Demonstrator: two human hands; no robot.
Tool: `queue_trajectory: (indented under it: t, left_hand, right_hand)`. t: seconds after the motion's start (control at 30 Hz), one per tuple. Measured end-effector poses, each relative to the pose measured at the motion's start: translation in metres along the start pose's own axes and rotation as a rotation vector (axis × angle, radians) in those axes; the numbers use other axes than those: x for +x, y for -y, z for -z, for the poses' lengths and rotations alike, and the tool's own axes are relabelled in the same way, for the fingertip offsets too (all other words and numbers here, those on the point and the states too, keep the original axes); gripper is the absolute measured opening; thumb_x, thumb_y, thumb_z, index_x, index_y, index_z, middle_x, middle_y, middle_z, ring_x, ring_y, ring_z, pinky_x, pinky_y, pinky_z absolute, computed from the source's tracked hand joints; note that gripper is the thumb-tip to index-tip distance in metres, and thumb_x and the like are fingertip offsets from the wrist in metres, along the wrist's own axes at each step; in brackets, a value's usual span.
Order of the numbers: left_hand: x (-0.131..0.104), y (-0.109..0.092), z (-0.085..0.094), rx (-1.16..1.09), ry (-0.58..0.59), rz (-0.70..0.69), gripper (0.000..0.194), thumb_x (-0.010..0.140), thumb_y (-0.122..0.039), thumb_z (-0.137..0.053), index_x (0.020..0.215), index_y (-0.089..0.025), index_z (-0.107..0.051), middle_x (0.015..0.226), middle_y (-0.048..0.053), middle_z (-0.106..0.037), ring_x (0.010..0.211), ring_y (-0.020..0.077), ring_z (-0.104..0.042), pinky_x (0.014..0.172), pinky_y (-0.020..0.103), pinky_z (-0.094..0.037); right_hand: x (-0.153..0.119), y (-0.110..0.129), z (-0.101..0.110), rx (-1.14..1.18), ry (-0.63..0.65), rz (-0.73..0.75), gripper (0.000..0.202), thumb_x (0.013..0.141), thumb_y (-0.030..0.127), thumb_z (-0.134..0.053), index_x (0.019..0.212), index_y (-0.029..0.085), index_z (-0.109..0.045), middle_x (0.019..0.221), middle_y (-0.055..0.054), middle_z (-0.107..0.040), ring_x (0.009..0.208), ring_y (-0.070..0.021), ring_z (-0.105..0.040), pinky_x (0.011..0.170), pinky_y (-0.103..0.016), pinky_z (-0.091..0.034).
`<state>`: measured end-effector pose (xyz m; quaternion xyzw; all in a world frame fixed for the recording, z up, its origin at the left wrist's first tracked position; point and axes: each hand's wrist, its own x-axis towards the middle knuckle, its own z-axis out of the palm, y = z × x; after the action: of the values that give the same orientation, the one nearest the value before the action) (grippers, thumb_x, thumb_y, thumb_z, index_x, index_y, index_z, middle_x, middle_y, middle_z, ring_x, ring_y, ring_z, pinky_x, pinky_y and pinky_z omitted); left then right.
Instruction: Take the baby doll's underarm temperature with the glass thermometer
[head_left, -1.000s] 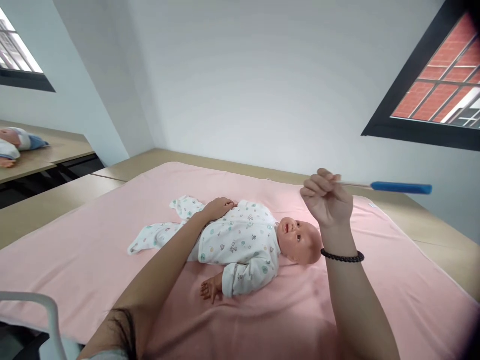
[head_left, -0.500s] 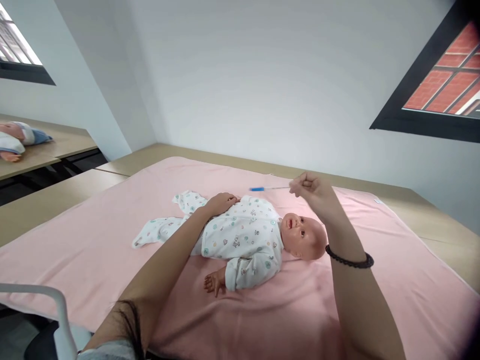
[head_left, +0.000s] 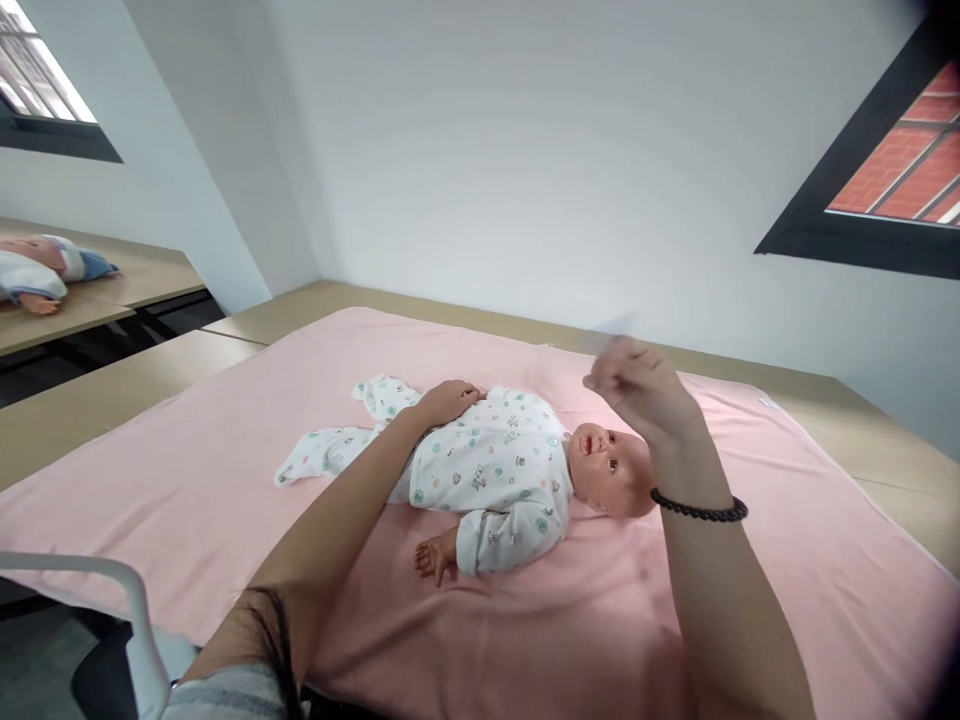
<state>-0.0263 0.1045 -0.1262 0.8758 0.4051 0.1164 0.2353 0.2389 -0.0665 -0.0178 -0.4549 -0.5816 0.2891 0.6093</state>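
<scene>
A baby doll [head_left: 487, 465] in a white printed sleepsuit lies on its back on a pink blanket [head_left: 247, 420], its head to the right. My left hand [head_left: 448, 402] rests at the doll's far side by its waist, fingers curled over the doll's far hand, which is mostly hidden. Raised above the doll's head, my right hand [head_left: 634, 385] is closed in a pinch on a thin thermometer [head_left: 611, 327], smeared by motion into a faint bluish streak. A dark bead bracelet [head_left: 699, 508] circles my right wrist.
The blanket covers joined wooden tables [head_left: 225, 328] against a white wall [head_left: 510, 170]. On another table at the far left lies a second doll [head_left: 45, 270]. A white chair armrest [head_left: 112, 568] stands at the lower left. A dark-framed window [head_left: 885, 180] is at the upper right.
The thermometer, which pointed left with its blue end clear, has swung upward and become blurred as my right hand moved. My left hand stays on the doll. The view has shifted slightly.
</scene>
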Motion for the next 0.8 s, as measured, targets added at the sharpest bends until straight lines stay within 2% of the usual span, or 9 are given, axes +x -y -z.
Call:
queue_trajectory:
  t: [0.1, 0.2, 0.3, 0.4, 0.47, 0.57, 0.67, 0.8]
  left_hand:
    - [-0.003, -0.007, 0.012, 0.001, -0.034, -0.022, 0.049, 0.098, -0.045, -0.041, 0.125, -0.017, -0.070, 0.139, 0.011, -0.065, 0.128, 0.0300, -0.058, 0.111, 0.039, -0.044]
    - [-0.017, -0.025, 0.037, -0.063, -0.107, -0.074, 0.050, 0.101, -0.048, -0.040, 0.135, -0.019, -0.063, 0.145, 0.009, -0.060, 0.132, 0.0271, -0.056, 0.111, 0.038, -0.045]
    - [-0.042, -0.052, 0.067, -0.307, -0.249, -0.236, 0.045, 0.102, -0.054, -0.046, 0.133, -0.027, -0.064, 0.139, 0.006, -0.065, 0.127, 0.0242, -0.060, 0.109, 0.038, -0.048]
    - [-0.066, -0.079, 0.084, -0.456, -0.329, -0.379, 0.044, 0.099, -0.052, -0.057, 0.135, -0.027, -0.062, 0.126, 0.009, -0.070, 0.120, 0.0226, -0.065, 0.105, 0.036, -0.052]
    - [-0.076, -0.093, 0.086, -0.478, -0.395, -0.445, 0.042, 0.096, -0.047, -0.065, 0.133, -0.027, -0.063, 0.123, 0.009, -0.071, 0.117, 0.0214, -0.067, 0.104, 0.035, -0.053]
    - [-0.081, -0.105, 0.082, -0.468, -0.510, -0.501, 0.029, 0.093, -0.040, -0.071, 0.117, -0.025, -0.072, 0.115, 0.007, -0.074, 0.110, 0.0194, -0.069, 0.102, 0.034, -0.056]
    - [-0.081, -0.108, 0.079, -0.487, -0.609, -0.521, 0.019, 0.092, -0.036, -0.073, 0.105, -0.022, -0.075, 0.105, 0.005, -0.076, 0.102, 0.0183, -0.071, 0.097, 0.034, -0.058]
    - [-0.083, -0.108, 0.081, -0.502, -0.694, -0.536, 0.018, 0.091, -0.035, -0.075, 0.103, -0.022, -0.076, 0.102, 0.005, -0.077, 0.098, 0.0174, -0.072, 0.094, 0.034, -0.059]
  right_hand:
    - [0.001, -0.003, -0.004, -0.191, -0.065, -0.061, 0.034, 0.071, 0.050, -0.084, 0.071, 0.023, -0.064, 0.071, -0.004, -0.068, 0.072, -0.0204, -0.060, 0.072, -0.038, -0.048]
    - [0.002, -0.003, -0.007, -0.160, -0.128, -0.079, 0.034, 0.075, 0.053, -0.081, 0.079, 0.022, -0.068, 0.074, -0.005, -0.073, 0.071, -0.0185, -0.062, 0.070, -0.035, -0.049]
    - [-0.001, 0.004, -0.010, -0.100, -0.169, -0.047, 0.032, 0.076, 0.051, -0.082, 0.080, 0.022, -0.069, 0.076, -0.005, -0.075, 0.072, -0.0179, -0.064, 0.071, -0.034, -0.051]
    - [-0.006, 0.014, -0.015, -0.061, -0.207, -0.034, 0.030, 0.077, 0.049, -0.083, 0.081, 0.023, -0.070, 0.075, -0.004, -0.075, 0.076, -0.0191, -0.067, 0.072, -0.034, -0.053]
    - [-0.009, 0.019, -0.020, -0.060, -0.220, -0.028, 0.028, 0.078, 0.048, -0.083, 0.081, 0.023, -0.070, 0.077, -0.004, -0.076, 0.078, -0.0192, -0.068, 0.073, -0.033, -0.054]
    - [-0.013, 0.024, -0.025, -0.028, -0.205, -0.021, 0.024, 0.080, 0.044, -0.083, 0.082, 0.023, -0.071, 0.078, -0.003, -0.076, 0.079, -0.0179, -0.069, 0.074, -0.032, -0.055]
    - [-0.016, 0.027, -0.027, 0.033, -0.163, -0.013, 0.019, 0.083, 0.042, -0.081, 0.086, 0.024, -0.074, 0.081, -0.003, -0.076, 0.084, -0.0179, -0.070, 0.080, -0.033, -0.056]
    - [-0.020, 0.031, -0.028, 0.048, -0.151, 0.030, 0.020, 0.082, 0.038, -0.083, 0.097, 0.025, -0.078, 0.088, -0.004, -0.078, 0.095, -0.0220, -0.073, 0.091, -0.039, -0.059]
